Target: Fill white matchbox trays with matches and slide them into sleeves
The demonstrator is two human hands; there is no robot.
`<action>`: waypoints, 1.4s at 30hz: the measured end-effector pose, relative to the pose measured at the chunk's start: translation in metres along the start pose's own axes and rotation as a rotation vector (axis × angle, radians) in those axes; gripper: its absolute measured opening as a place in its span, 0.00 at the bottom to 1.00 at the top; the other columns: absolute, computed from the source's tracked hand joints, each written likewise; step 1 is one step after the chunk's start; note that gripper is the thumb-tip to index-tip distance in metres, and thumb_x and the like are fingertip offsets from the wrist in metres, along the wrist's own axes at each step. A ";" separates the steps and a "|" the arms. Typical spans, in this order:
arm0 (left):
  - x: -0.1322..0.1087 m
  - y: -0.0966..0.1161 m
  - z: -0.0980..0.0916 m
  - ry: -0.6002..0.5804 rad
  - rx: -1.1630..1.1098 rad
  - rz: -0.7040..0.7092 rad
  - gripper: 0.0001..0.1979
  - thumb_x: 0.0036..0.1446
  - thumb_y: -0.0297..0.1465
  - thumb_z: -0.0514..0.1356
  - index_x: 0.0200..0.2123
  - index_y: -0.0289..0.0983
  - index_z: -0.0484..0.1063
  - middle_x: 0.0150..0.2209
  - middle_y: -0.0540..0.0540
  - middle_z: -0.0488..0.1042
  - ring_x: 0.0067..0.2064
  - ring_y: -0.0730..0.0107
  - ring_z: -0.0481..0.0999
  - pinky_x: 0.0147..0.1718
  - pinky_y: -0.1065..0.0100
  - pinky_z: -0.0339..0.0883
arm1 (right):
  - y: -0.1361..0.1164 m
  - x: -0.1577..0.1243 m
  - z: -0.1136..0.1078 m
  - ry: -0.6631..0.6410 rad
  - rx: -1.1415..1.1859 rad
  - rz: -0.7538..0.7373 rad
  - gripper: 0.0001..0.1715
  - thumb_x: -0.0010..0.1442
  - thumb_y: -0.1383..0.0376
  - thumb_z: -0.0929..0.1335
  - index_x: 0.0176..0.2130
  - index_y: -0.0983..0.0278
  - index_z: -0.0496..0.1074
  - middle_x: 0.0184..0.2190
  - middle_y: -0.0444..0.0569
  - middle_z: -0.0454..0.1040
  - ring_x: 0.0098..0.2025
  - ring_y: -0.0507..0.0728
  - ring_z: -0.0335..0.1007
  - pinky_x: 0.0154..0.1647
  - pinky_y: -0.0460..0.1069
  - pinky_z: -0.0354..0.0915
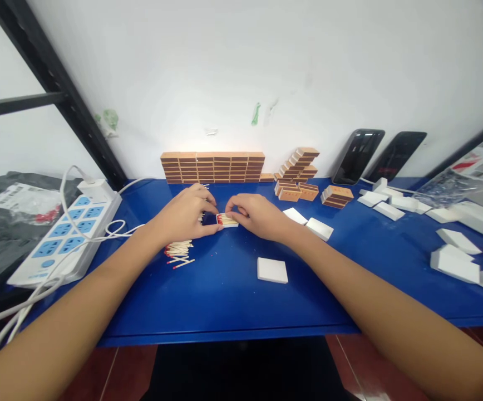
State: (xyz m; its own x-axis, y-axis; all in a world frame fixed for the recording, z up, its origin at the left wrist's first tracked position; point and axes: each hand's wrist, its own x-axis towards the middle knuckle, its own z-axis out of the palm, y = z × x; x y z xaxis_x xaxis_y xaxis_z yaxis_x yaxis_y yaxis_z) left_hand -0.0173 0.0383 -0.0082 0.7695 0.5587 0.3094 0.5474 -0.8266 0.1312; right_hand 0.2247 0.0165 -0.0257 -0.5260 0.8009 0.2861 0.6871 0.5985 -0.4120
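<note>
On the blue desk (208, 301), in front of the long stack, a small matchbox tray (227, 226) is lying between the two hands, open side up; red-tipped matches (227, 219) are covering much of what is showing inside it, so it is looking, as a judgement, well on the way to full; no sleeve is wrapping it yet. Behind the tray, the long stack (213, 167) of brown-sided matchboxes is standing against the wall, and these are seeming finished; behind and to the right of the tray, a staggered stack (300, 164) and a small block of matchboxes (337, 196) are standing too. Some work is seemingly remaining: to the left of the tray, a loose match pile (178, 249) is lying partly under the wrist; in front and to the right of the tray, a plain white box piece (272, 270) is lying alone, and far to its right more white box pieces (454, 264) are lying scattered, their contents not showing.

The left hand (189, 214) is keeping its grip narrowly parted, thumb and forefinger closing on the tray's left end; the right hand (262, 218) is curling its fingertips over the matches at the right end; whether that grip is pinching any, I cannot tell.
</note>
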 end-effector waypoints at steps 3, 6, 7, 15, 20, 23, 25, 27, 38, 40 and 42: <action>0.000 0.000 0.001 -0.004 -0.005 0.008 0.15 0.64 0.44 0.69 0.43 0.39 0.87 0.49 0.40 0.82 0.55 0.51 0.75 0.57 0.49 0.70 | -0.001 0.000 -0.003 -0.031 0.011 -0.018 0.07 0.71 0.70 0.69 0.43 0.64 0.80 0.32 0.44 0.71 0.33 0.52 0.62 0.38 0.48 0.54; -0.001 -0.001 0.001 -0.001 0.001 0.012 0.15 0.63 0.44 0.69 0.43 0.39 0.87 0.49 0.41 0.82 0.55 0.51 0.75 0.57 0.49 0.70 | 0.002 0.001 -0.022 0.019 -0.006 -0.014 0.07 0.71 0.67 0.70 0.42 0.64 0.81 0.31 0.44 0.71 0.32 0.52 0.62 0.38 0.48 0.54; -0.001 -0.001 0.001 0.004 0.003 0.012 0.15 0.63 0.44 0.69 0.42 0.40 0.87 0.50 0.41 0.82 0.55 0.51 0.75 0.57 0.49 0.71 | 0.004 0.000 -0.033 0.044 -0.020 -0.003 0.08 0.71 0.65 0.70 0.41 0.64 0.81 0.30 0.44 0.71 0.32 0.52 0.62 0.38 0.49 0.54; -0.001 0.008 0.001 0.094 -0.040 0.018 0.14 0.64 0.43 0.69 0.41 0.39 0.86 0.49 0.41 0.81 0.54 0.53 0.76 0.56 0.51 0.73 | 0.032 -0.028 -0.107 -0.086 -0.247 0.334 0.12 0.68 0.57 0.71 0.37 0.62 0.80 0.29 0.47 0.78 0.30 0.55 0.68 0.33 0.51 0.56; -0.002 0.011 0.002 0.088 -0.064 0.011 0.13 0.64 0.44 0.69 0.40 0.40 0.86 0.48 0.42 0.81 0.53 0.55 0.77 0.54 0.52 0.74 | 0.058 -0.048 -0.105 -0.007 -0.319 0.441 0.15 0.67 0.54 0.72 0.35 0.62 0.78 0.32 0.50 0.80 0.32 0.58 0.72 0.32 0.51 0.58; -0.002 0.011 0.001 0.088 -0.082 0.014 0.14 0.64 0.44 0.69 0.41 0.40 0.86 0.48 0.42 0.82 0.53 0.55 0.77 0.56 0.51 0.73 | 0.079 -0.053 -0.107 0.170 -0.396 0.434 0.12 0.66 0.56 0.71 0.37 0.62 0.79 0.35 0.52 0.81 0.36 0.60 0.74 0.34 0.52 0.59; -0.002 0.012 0.000 0.089 -0.087 0.002 0.13 0.64 0.45 0.69 0.41 0.41 0.86 0.49 0.42 0.82 0.54 0.54 0.77 0.56 0.51 0.73 | 0.091 -0.054 -0.110 0.210 -0.412 0.397 0.10 0.64 0.58 0.71 0.38 0.62 0.79 0.37 0.52 0.81 0.37 0.60 0.74 0.35 0.52 0.60; -0.003 0.014 0.000 0.083 -0.088 0.002 0.13 0.64 0.44 0.69 0.41 0.42 0.86 0.50 0.42 0.82 0.54 0.54 0.77 0.56 0.51 0.73 | 0.099 -0.053 -0.110 0.162 -0.374 0.366 0.08 0.63 0.60 0.72 0.37 0.62 0.79 0.35 0.51 0.79 0.36 0.59 0.72 0.36 0.52 0.60; -0.001 0.019 -0.001 0.163 -0.070 0.012 0.14 0.66 0.43 0.68 0.45 0.40 0.85 0.48 0.41 0.82 0.53 0.53 0.77 0.56 0.49 0.74 | 0.096 -0.047 -0.094 0.069 -0.230 0.423 0.08 0.59 0.65 0.75 0.36 0.61 0.72 0.33 0.47 0.77 0.34 0.57 0.70 0.34 0.50 0.60; -0.001 0.017 -0.002 0.178 -0.056 0.017 0.14 0.67 0.43 0.68 0.46 0.39 0.85 0.48 0.41 0.82 0.53 0.54 0.78 0.56 0.49 0.75 | 0.096 -0.047 -0.093 0.064 -0.185 0.422 0.09 0.59 0.67 0.74 0.36 0.61 0.71 0.34 0.47 0.78 0.35 0.56 0.71 0.35 0.50 0.61; -0.001 0.016 -0.002 0.193 -0.045 0.021 0.15 0.67 0.43 0.68 0.47 0.39 0.85 0.48 0.40 0.83 0.52 0.54 0.78 0.56 0.49 0.75 | 0.097 -0.048 -0.091 0.057 -0.159 0.411 0.08 0.59 0.68 0.74 0.37 0.61 0.70 0.35 0.46 0.79 0.36 0.56 0.73 0.36 0.49 0.62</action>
State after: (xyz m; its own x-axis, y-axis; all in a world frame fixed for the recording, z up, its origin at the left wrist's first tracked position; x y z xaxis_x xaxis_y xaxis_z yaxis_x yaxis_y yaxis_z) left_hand -0.0100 0.0240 -0.0046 0.7012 0.5213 0.4864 0.5132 -0.8426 0.1632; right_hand 0.3623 0.0374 -0.0005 -0.1673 0.9702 0.1753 0.9042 0.2219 -0.3651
